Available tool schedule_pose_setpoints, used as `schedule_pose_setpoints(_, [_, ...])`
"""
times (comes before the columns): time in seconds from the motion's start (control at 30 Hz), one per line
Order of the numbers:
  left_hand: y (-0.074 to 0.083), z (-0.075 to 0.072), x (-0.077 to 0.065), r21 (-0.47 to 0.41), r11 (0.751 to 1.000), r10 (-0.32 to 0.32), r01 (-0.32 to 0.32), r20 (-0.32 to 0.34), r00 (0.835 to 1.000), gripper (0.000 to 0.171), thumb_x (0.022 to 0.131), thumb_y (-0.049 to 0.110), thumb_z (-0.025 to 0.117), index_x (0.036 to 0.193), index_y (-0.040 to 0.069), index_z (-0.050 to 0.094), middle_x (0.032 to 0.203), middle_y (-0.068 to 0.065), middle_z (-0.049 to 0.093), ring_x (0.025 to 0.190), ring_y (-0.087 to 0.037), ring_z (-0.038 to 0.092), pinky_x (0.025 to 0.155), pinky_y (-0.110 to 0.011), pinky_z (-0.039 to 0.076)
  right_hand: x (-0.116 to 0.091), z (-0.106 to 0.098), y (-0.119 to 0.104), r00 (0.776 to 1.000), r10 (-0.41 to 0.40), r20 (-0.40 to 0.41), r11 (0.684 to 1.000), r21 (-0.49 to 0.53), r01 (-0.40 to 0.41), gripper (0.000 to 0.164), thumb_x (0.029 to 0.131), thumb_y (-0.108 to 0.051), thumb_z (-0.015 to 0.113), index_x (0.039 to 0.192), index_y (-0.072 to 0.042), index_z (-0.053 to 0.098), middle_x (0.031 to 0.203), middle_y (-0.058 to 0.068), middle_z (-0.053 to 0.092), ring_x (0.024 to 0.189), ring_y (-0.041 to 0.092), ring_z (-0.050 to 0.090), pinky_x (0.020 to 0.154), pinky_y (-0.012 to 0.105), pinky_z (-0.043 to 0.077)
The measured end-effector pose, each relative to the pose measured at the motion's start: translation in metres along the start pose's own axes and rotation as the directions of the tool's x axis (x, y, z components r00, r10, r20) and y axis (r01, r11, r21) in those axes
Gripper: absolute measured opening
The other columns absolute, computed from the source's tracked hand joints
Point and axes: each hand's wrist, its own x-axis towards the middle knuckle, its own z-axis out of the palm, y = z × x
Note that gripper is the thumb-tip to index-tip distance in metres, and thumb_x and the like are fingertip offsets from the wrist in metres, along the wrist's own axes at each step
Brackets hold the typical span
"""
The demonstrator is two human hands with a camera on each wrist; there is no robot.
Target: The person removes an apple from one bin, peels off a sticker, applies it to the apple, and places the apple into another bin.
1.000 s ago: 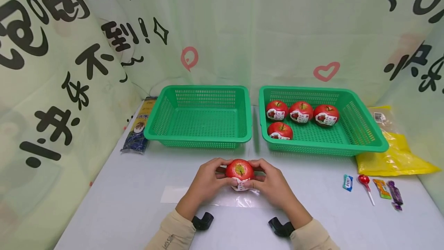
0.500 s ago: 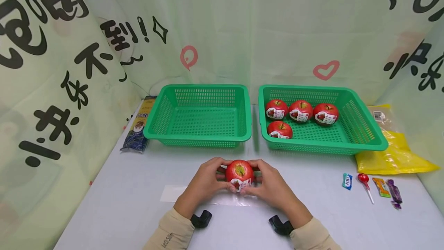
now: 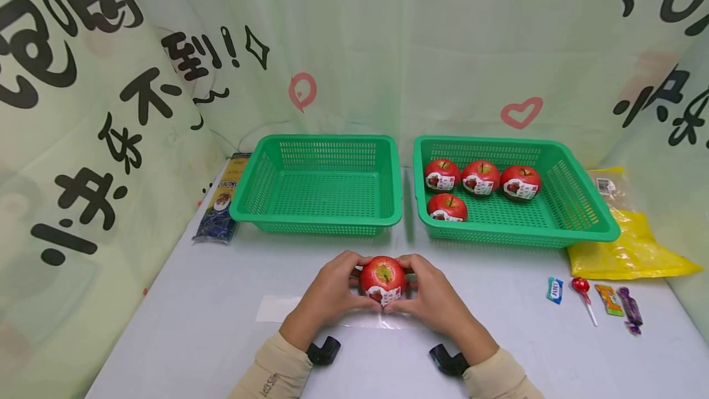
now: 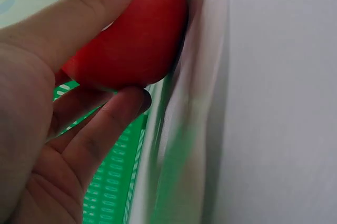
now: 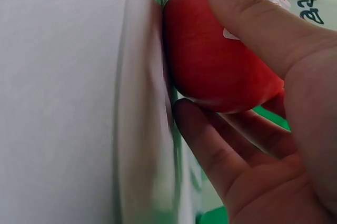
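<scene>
Between both hands, low in the middle of the head view, is a red apple (image 3: 383, 273) with a white printed label (image 3: 384, 295) on its near side. My left hand (image 3: 331, 285) holds its left side, thumb at the label's lower edge. On the opposite side my right hand (image 3: 432, 288) grips it the same way, the two thumbs nearly meeting. In the left wrist view, fingers curl beneath the apple (image 4: 139, 34). The right wrist view shows the thumb across the apple (image 5: 210, 50) beside the label. Under the hands lies a clear plastic strip (image 3: 382, 321) with a white end.
Behind stand two green baskets: the left one (image 3: 316, 224) is bare, the right one (image 3: 520, 236) holds several labelled apples (image 3: 480, 177). A blue-and-gold packet (image 3: 220, 205) lies far left. At right are a yellow bag (image 3: 631, 248), a lollipop (image 3: 581, 287) and small wrapped sweets (image 3: 610, 300).
Both thumbs have slid down off the label's face to its lower edge, leaving more of the label showing. The apple stays in about the same place between the hands.
</scene>
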Motion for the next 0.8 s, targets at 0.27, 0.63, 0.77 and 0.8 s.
schedule_pose_setpoints(0.27, [-0.004, -0.011, -0.001, -0.164, 0.984, -0.059, 0.069, 0.061, 0.996, 0.069, 0.077, 0.010, 0.094, 0.139, 0.010, 0.064, 0.133, -0.007, 0.067, 0.111, -0.025, 0.075, 0.095, -0.026, 0.061, 0.001, -0.001, 0.002, 0.994, 0.091, 0.066, 0.989, 0.109, -0.098, 0.086, 0.070, -0.024, 0.101, 0.137, -0.003, 0.050, 0.134, 0.016, 0.061, 0.120, 0.031, 0.065, 0.093, 0.035, 0.063])
schedule_pose_setpoints(0.63, [-0.001, 0.000, 0.001, -0.221, 0.969, -0.100, 0.111, 0.060, 0.993, 0.060, 0.077, 0.006, 0.095, 0.129, 0.009, 0.065, 0.129, -0.009, 0.066, 0.108, -0.024, 0.076, 0.091, -0.022, 0.062, 0.001, 0.002, -0.001, 0.976, 0.124, 0.177, 0.986, 0.092, -0.142, 0.112, 0.070, -0.041, 0.099, 0.161, -0.019, 0.036, 0.146, 0.009, 0.054, 0.130, 0.026, 0.053, 0.103, 0.044, 0.054])
schedule_pose_setpoints(0.77, [-0.001, 0.003, 0.001, -0.256, 0.966, -0.016, 0.023, 0.030, 0.999, 0.055, 0.077, 0.000, 0.093, 0.125, 0.005, 0.068, 0.123, -0.010, 0.066, 0.107, -0.025, 0.076, 0.092, -0.022, 0.061, -0.001, 0.003, -0.001, 0.989, 0.080, 0.127, 0.981, 0.165, -0.101, 0.100, 0.072, -0.033, 0.099, 0.153, -0.017, 0.043, 0.142, 0.007, 0.055, 0.122, 0.023, 0.058, 0.099, 0.033, 0.057])
schedule_pose_setpoints(0.8, [-0.001, 0.003, 0.001, -0.264, 0.964, 0.006, 0.000, 0.020, 1.000, 0.055, 0.077, -0.001, 0.093, 0.126, 0.005, 0.069, 0.122, -0.010, 0.067, 0.107, -0.025, 0.076, 0.093, -0.022, 0.061, -0.001, 0.002, -0.001, 0.991, 0.070, 0.114, 0.979, 0.184, -0.091, 0.097, 0.073, -0.031, 0.099, 0.152, -0.017, 0.043, 0.141, 0.006, 0.056, 0.121, 0.022, 0.060, 0.098, 0.031, 0.057])
